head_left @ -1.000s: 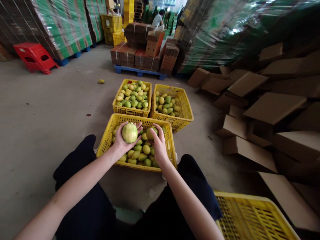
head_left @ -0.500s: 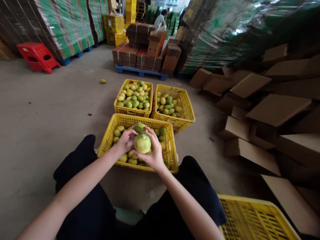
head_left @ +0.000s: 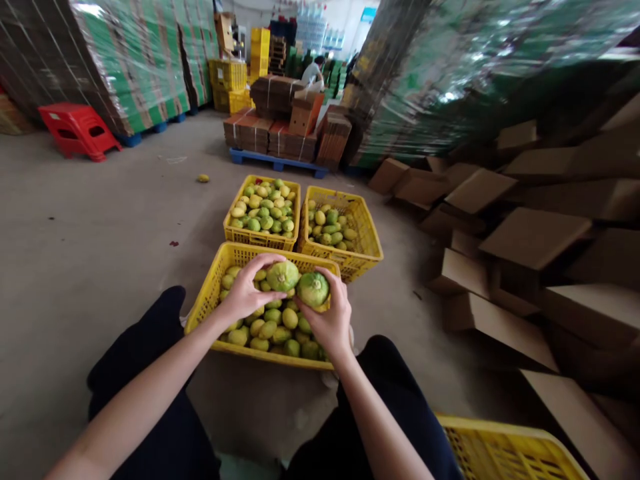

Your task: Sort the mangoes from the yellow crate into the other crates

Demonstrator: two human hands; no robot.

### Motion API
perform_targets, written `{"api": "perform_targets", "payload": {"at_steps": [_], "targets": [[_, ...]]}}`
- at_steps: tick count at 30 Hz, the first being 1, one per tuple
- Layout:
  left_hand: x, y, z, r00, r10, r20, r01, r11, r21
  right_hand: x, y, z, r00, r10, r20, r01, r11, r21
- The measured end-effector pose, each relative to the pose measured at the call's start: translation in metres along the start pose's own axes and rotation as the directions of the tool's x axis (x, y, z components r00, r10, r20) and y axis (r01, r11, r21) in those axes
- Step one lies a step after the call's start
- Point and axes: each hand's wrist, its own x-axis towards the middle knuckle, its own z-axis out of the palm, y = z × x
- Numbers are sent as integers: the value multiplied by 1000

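Observation:
My left hand is closed round a pale green papaya, its stem end turned up toward me. Close on its right, a darker green papaya sits in my right hand, thumb and fingers gripping its sides. Both fruits are held side by side above a yellow plastic crate between my knees. Many green and yellow papayas lie in that crate, some hidden behind my hands.
Two more yellow crates of papayas stand just beyond, one left and one right. Another yellow crate is by my right leg. Cardboard boxes pile up at right. A red stool and a person are farther off.
My hands have drawn apart sideways, so the two papayas went from one behind the other to side by side. The papaya in my right hand has been turned. The view has tilted up slightly.

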Motion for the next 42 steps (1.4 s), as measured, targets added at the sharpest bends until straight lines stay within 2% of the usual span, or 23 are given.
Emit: {"api": "perform_targets", "payload": {"at_steps": [2, 4, 7, 10, 13, 16, 18, 22, 27, 33, 38, 42], "targets": [[1, -1, -1, 999, -24, -34, 25, 999, 43, -1, 0, 1, 998, 59, 13, -59, 998, 25], [1, -2, -1, 996, -71, -50, 71, 997, 16, -1, 1, 1, 990, 136, 42, -140, 980, 138], [1, -4, 1, 987, -156, -33, 147, 970, -194, 3, 2, -2, 969, 233, 85, -248, 914, 322], [-2, -3, 3, 971, -240, -19, 214, 895, -391, 8, 0, -5, 941, 328, 85, -333, 847, 415], [-3, 1, 4, 948, -315, 33, 288, 815, -503, 13, -3, -6, 896, 432, 108, -417, 730, 542], [-2, 6, 4, 934, -348, 75, 320, 726, -609, 14, -6, -4, 873, 461, 160, -446, 624, 641], [-1, 7, 4, 931, -355, 85, 324, 697, -639, 13, -7, -3, 873, 445, 200, -455, 597, 661], [-1, 5, 6, 934, -351, 69, 318, 726, -610, 8, -7, -1, 899, 365, 240, -428, 622, 655], [-1, -2, 8, 953, -297, 49, 276, 796, -538, 4, -8, 3, 964, 227, 135, -263, 773, 577], [-1, -4, 5, 962, -272, 36, 252, 826, -505, 0, -8, 8, 983, 150, 108, -183, 876, 447], [-3, 1, 3, 957, -270, 104, 286, 833, -474, 2, -10, 4, 971, 196, 138, -233, 904, 359], [-3, 5, 4, 920, -368, 135, 379, 749, -544, 5, -11, 2, 931, 328, 161, -365, 843, 394]]}}
